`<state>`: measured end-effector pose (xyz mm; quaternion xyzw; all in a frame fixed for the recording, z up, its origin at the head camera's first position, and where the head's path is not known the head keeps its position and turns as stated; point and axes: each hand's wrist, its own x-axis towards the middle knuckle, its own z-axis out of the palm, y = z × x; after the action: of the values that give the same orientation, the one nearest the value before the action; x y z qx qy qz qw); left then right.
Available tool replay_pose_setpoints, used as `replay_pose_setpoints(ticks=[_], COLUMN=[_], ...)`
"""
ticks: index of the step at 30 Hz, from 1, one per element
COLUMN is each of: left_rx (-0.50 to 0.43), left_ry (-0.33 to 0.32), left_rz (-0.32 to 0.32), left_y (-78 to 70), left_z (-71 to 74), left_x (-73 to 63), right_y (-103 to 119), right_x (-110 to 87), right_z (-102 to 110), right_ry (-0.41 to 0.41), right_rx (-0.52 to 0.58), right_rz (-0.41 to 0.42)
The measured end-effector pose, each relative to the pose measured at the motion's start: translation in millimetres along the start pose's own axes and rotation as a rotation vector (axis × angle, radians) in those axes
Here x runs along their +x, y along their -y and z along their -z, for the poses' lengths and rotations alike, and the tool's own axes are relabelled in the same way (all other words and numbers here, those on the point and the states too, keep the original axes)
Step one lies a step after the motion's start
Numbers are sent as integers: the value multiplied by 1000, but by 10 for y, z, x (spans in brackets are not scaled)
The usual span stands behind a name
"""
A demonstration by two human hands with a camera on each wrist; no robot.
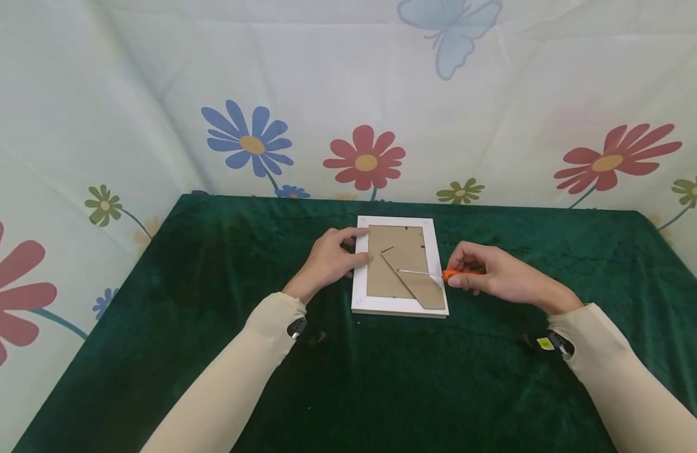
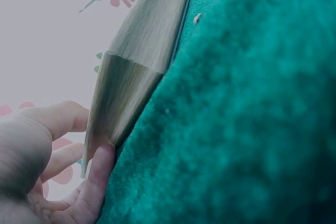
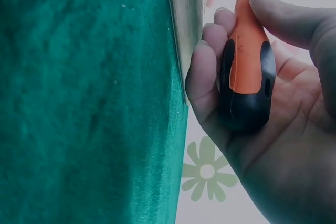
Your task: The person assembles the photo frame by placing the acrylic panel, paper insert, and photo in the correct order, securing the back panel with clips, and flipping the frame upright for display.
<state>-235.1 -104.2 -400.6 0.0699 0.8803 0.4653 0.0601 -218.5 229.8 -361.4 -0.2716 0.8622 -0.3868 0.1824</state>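
A white picture frame lies face down on the green cloth, its brown backing board up. A stand flap slants across the lower right of the board. My left hand grips the frame's left edge, thumb and index finger over the border; in the left wrist view a fingertip presses the wooden side. My right hand holds a screwdriver by its orange and black handle. The thin metal shaft points left, its tip over the flap.
Green velvet cloth covers the table around the frame. Small dark metal tabs sit along the backing board's edges. Behind the table hangs a white curtain printed with flowers and a butterfly.
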Motion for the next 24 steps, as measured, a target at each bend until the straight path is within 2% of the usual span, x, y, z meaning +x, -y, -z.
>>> replay_pose_setpoints(ticks=[9, 24], left_rx=[-9, -9], left_ry=[10, 16], left_rz=[-8, -15], left_y=[22, 17], left_z=[7, 13], left_x=[6, 6], right_y=[68, 70], right_x=[-37, -88], right_z=[-65, -101], right_ry=[-13, 44], right_rx=[-74, -102], right_rz=[39, 91])
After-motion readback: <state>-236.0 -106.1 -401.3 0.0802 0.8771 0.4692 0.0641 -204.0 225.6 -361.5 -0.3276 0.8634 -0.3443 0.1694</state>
